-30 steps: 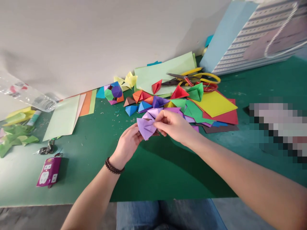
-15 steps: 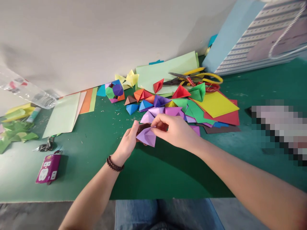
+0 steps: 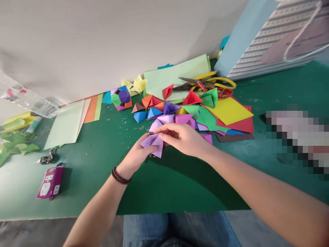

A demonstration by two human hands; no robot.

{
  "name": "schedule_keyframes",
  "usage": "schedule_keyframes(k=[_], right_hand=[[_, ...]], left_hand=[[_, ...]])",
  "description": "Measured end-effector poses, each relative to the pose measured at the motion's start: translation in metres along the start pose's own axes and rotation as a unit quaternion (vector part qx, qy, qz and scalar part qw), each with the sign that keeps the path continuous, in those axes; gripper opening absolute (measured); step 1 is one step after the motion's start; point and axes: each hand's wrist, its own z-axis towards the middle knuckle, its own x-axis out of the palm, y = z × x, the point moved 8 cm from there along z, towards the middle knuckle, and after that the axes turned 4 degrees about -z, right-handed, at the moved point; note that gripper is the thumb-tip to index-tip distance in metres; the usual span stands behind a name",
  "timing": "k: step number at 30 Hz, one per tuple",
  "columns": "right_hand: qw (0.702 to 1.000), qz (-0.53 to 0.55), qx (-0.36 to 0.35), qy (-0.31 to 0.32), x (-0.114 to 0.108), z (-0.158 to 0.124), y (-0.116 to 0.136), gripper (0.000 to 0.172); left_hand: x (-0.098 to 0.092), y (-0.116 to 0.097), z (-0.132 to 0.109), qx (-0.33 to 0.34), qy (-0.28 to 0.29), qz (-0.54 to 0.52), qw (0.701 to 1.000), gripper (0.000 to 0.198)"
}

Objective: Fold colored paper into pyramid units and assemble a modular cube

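A folded light purple origami paper piece [image 3: 154, 140] is held between my two hands above the green table. My left hand [image 3: 137, 152] grips it from the left, its thumb pressed on the paper's face. My right hand [image 3: 183, 139] pinches the paper's upper right edge between thumb and fingers. What lies behind the paper is mostly hidden by it and my fingers. Just beyond my hands are several folded pieces: a pink-purple one [image 3: 183, 119], a blue one [image 3: 140, 117], a dark purple one [image 3: 171, 108] and a green one [image 3: 210, 98].
Scissors with yellow handles [image 3: 223, 83] lie on pale green sheets [image 3: 167, 77] at the back. Yellow paper [image 3: 228, 111] lies right, before a paper bag [image 3: 257, 44]. A multicoloured paper ball [image 3: 121, 98], pale sheets [image 3: 65, 123] and a purple pouch [image 3: 51, 181] are left.
My left thumb has moved down onto the face of the purple paper, which has turned slightly. A brown surface behind it is now covered. The view has shifted a little.
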Motion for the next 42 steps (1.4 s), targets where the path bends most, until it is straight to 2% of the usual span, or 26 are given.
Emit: schedule_keyframes(k=[3, 7, 10, 14, 17, 19, 22, 25, 28, 30, 32, 35, 39, 42], right_hand=[[0.998, -0.049, -0.025, -0.009, -0.002, 0.000, 0.005, 0.020], [0.987, -0.132, -0.092, -0.027, -0.002, -0.003, 0.014, 0.024], [0.977, -0.158, -0.133, -0.045, -0.001, -0.006, 0.018, 0.028], [0.985, -0.129, -0.094, -0.069, -0.004, -0.005, 0.010, 0.031], [0.996, -0.052, -0.055, -0.053, -0.001, -0.003, 0.005, 0.029], [0.997, -0.041, -0.036, -0.046, 0.002, -0.003, 0.003, 0.031], [0.995, -0.085, -0.021, -0.052, 0.006, -0.004, 0.001, 0.030], [0.985, -0.147, -0.044, -0.078, 0.007, -0.005, 0.003, 0.023], [0.952, -0.266, -0.094, -0.118, 0.006, -0.008, 0.012, 0.026], [0.931, -0.327, -0.107, -0.124, 0.007, -0.009, 0.014, 0.031], [0.926, -0.343, -0.106, -0.116, 0.007, -0.009, 0.013, 0.033], [0.938, -0.309, -0.102, -0.116, 0.004, -0.007, 0.010, 0.034], [0.955, -0.257, -0.101, -0.107, 0.004, -0.006, 0.009, 0.036], [0.964, -0.236, -0.080, -0.095, 0.007, -0.006, 0.008, 0.031]], left_hand=[[-0.001, -0.002, 0.000, 0.000, -0.014, -0.035, 0.999, 0.028], [0.000, -0.003, 0.000, 0.005, -0.012, -0.050, 0.999, 0.030], [-0.003, -0.001, 0.001, 0.019, -0.040, -0.056, 0.997, 0.026], [-0.006, -0.001, 0.002, 0.048, -0.076, -0.028, 0.996, 0.020], [-0.011, -0.007, 0.002, 0.095, -0.109, -0.007, 0.990, 0.017], [-0.015, -0.010, 0.001, 0.123, -0.128, -0.007, 0.984, 0.017], [-0.019, -0.010, 0.001, 0.142, -0.145, -0.019, 0.979, 0.019], [-0.016, -0.008, 0.000, 0.146, -0.147, -0.001, 0.978, 0.023], [-0.008, -0.008, 0.000, 0.149, -0.127, 0.011, 0.981, 0.028], [-0.002, -0.008, -0.001, 0.146, -0.106, -0.005, 0.984, 0.032], [0.004, -0.007, -0.001, 0.127, -0.074, -0.029, 0.989, 0.036], [0.007, -0.007, 0.000, 0.105, -0.040, -0.034, 0.993, 0.032], [-0.005, -0.012, 0.000, 0.135, -0.096, 0.100, 0.981, 0.016], [-0.012, -0.009, 0.003, 0.134, -0.113, 0.153, 0.973, 0.014]])
